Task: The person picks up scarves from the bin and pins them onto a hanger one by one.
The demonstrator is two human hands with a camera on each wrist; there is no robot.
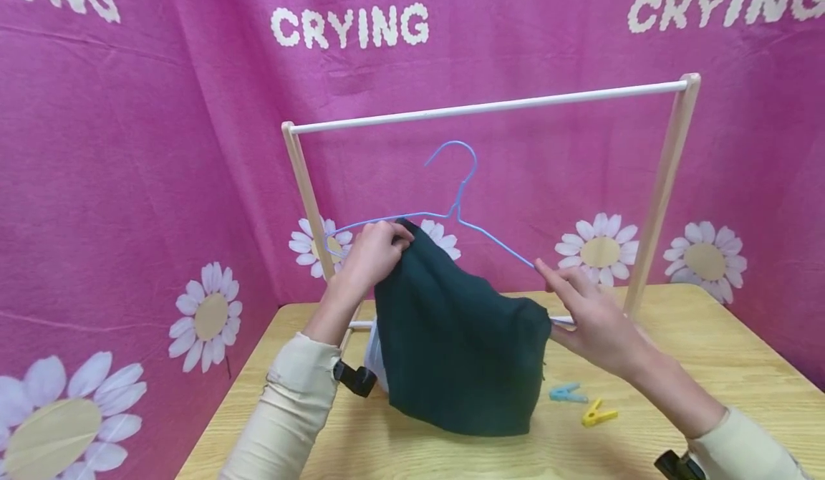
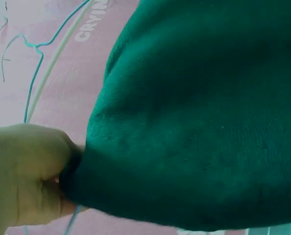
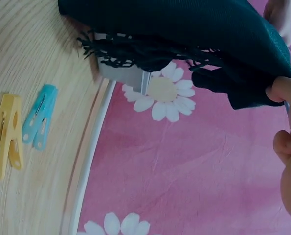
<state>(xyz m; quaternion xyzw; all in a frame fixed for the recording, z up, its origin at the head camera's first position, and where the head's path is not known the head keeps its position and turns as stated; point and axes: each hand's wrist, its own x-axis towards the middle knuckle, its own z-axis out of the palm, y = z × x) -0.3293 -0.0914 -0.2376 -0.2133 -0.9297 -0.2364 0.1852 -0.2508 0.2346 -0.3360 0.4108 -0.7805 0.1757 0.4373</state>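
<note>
Pinches upper corner of dark green cloth [image 1: 464, 351] with left hand [image 1: 376, 252], at left shoulder of blue hanger [image 1: 460, 193]. Displays cloth spread below hanger's neck, in front of rack [image 1: 483, 109]. Shows blue peg [image 1: 567, 393] and yellow peg [image 1: 599, 414] on table [image 1: 722, 344], right of cloth. Grips hanger's right end with right hand [image 1: 596, 322].

Rm up top btwn hanger [image 1: 460, 195] & R post [image 1: 662, 193]; cloth [image 1: 460, 351] blocks ctr.

2 cream sleeves [image 1: 290, 401], creased on left; 2 black wrist cameras [image 1: 356, 378], small, boxy.
</note>
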